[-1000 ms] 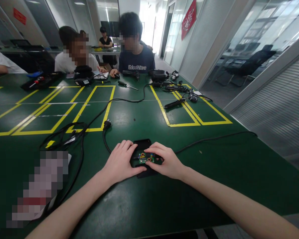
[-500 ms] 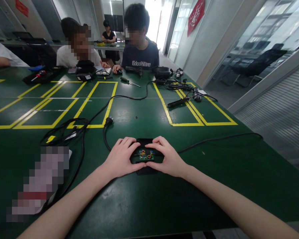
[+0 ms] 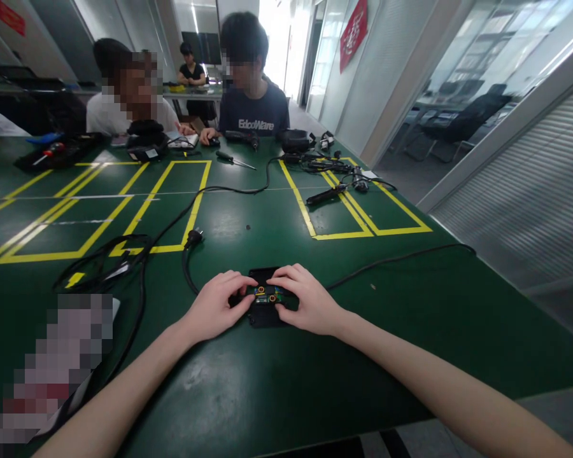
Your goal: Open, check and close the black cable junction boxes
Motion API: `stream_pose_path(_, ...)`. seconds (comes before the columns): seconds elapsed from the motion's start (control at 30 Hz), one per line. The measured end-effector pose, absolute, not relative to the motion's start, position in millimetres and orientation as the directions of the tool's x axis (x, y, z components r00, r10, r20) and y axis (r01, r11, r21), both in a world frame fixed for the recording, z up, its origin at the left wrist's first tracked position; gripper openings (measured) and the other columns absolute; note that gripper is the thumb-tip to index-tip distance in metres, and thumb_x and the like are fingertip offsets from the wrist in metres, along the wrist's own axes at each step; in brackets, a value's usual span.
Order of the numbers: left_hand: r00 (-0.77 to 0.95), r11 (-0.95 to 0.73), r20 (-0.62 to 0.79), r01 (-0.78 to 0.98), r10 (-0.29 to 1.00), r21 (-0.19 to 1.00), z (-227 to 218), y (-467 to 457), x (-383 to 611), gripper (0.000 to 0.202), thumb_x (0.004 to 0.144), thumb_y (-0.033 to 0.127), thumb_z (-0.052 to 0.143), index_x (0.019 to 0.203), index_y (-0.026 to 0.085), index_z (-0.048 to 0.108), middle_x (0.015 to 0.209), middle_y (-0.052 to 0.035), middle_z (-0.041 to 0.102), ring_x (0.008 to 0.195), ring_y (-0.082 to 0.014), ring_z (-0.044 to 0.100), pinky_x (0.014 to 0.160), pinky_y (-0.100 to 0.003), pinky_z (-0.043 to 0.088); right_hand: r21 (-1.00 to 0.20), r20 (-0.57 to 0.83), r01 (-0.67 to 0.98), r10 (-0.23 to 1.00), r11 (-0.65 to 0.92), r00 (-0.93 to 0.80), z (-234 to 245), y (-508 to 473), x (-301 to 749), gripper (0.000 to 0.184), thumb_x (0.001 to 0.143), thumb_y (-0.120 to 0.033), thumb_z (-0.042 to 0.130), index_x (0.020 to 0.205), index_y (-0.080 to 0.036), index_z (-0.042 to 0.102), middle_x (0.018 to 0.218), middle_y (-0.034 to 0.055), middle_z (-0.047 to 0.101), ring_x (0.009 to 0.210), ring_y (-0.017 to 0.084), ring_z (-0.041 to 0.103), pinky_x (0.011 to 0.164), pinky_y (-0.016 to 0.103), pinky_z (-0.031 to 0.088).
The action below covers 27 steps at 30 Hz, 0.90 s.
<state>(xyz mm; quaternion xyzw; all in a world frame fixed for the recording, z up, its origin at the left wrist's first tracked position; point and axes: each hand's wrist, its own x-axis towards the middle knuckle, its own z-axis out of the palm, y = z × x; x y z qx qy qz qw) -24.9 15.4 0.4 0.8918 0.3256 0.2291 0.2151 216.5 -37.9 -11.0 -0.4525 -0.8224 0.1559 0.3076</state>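
Head camera: the green circuit board (image 3: 267, 296) lies at the middle of the dial, low over the green table (image 3: 248, 388), with one black casing piece (image 3: 262, 274) at 12 o'clock and another black casing piece (image 3: 266, 317) at 6. At 9 o'clock the left hand (image 3: 216, 306) brings thumb and forefinger close together at the board's near end — a narrow gap, though I cannot tell whether they grip it. From 3 o'clock the right hand (image 3: 309, 303) arches its fingers around the other end, thumb and forefinger moderately apart; their contact with the board is unclear too. A black cable (image 3: 391, 262) runs off between 2 and 3 o'clock. Farther out lie a plug (image 3: 194, 238) at 10, a screwdriver (image 3: 233, 160) between 11 and 12 — and, at 12, a seated person in a dark shirt (image 3: 254, 108).
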Motion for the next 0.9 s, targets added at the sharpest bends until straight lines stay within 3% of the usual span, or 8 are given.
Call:
stream_pose_path(0.23, 0.651, -0.677, 0.294, 0.473, 0.7, 0.564, -3, 20, -26, 0.024, 0.101, 0.033, 0.054, 0.112, 0.021, 0.071, 0.088, -0.0022, 0.067, 0.083, -0.0193, 0.064, 0.076, -0.031, 0.05, -0.515, 0.369, 0.671, 0.845, 0.533, -0.388, -14, -31, 214, 0.041, 0.084, -0.015, 0.069, 0.125, -0.02, 0.066, 0.126, 0.0116, 0.066, 0.11, 0.028, 0.059, 0.096, 0.048, 0.052)
stream_pose_path(0.4, 0.667, -0.702, 0.308, 0.464, 0.678, 0.54, -2, 21, -28, 0.021, 0.103, 0.034, 0.053, 0.1, 0.021, 0.07, 0.093, -0.003, 0.069, 0.088, -0.0196, 0.066, 0.078, -0.031, 0.051, -0.58, 0.426, 0.613, 0.841, 0.536, -0.333, -9, -34, 220, 0.037, 0.088, -0.026, 0.071, 0.124, -0.02, 0.061, 0.133, 0.0137, 0.059, 0.117, 0.027, 0.06, 0.099, 0.043, 0.052)
stream_pose_path(0.5, 0.66, -0.7, 0.31, 0.474, 0.684, 0.535, 0, 20, -29, 0.022, 0.104, 0.034, 0.051, 0.099, 0.021, 0.069, 0.095, -0.0032, 0.07, 0.089, -0.0191, 0.067, 0.078, -0.03, 0.052, -0.581, 0.396, 0.642, 0.863, 0.501, -0.314, -4, -36, 229, 0.021, 0.09, -0.023, 0.067, 0.11, -0.021, 0.06, 0.115, 0.0103, 0.063, 0.105, 0.024, 0.062, 0.088, 0.037, 0.053)
stream_pose_path(0.63, 0.627, -0.683, 0.328, 0.484, 0.707, 0.547, 2, 17, -27, 0.021, 0.104, 0.032, 0.052, 0.1, 0.021, 0.069, 0.098, -0.0032, 0.071, 0.087, -0.018, 0.069, 0.076, -0.028, 0.053, -0.491, 0.343, 0.713, 0.863, 0.501, -0.37, -3, -31, 245, 0.004, 0.093, -0.019, 0.063, 0.094, -0.021, 0.061, 0.093, 0.006, 0.066, 0.088, 0.022, 0.061, 0.076, 0.034, 0.05)
stream_pose_path(0.77, 0.575, -0.682, 0.404, 0.426, 0.711, 0.594, 7, 13, -26, 0.016, 0.099, 0.027, 0.055, 0.097, 0.019, 0.069, 0.092, -0.0038, 0.07, 0.08, -0.0164, 0.068, 0.069, -0.025, 0.052, -0.511, 0.325, 0.704, 0.869, 0.493, -0.372, -2, -28, 253, 0.006, 0.098, -0.022, 0.059, 0.097, -0.02, 0.064, 0.087, 0.0047, 0.068, 0.077, 0.018, 0.061, 0.069, 0.03, 0.047)
stream_pose_path(0.9, 0.565, -0.678, 0.427, 0.364, 0.706, 0.638, 13, 10, -28, 0.012, 0.089, 0.018, 0.056, 0.09, 0.017, 0.068, 0.076, -0.0004, 0.064, 0.062, -0.0118, 0.059, 0.055, -0.021, 0.045, -0.563, 0.352, 0.625, 0.841, 0.54, -0.41, 3, -35, 252, 0.009, 0.097, -0.022, 0.057, 0.095, -0.018, 0.065, 0.078, 0.0012, 0.065, 0.058, 0.011, 0.051, 0.056, 0.024, 0.04)
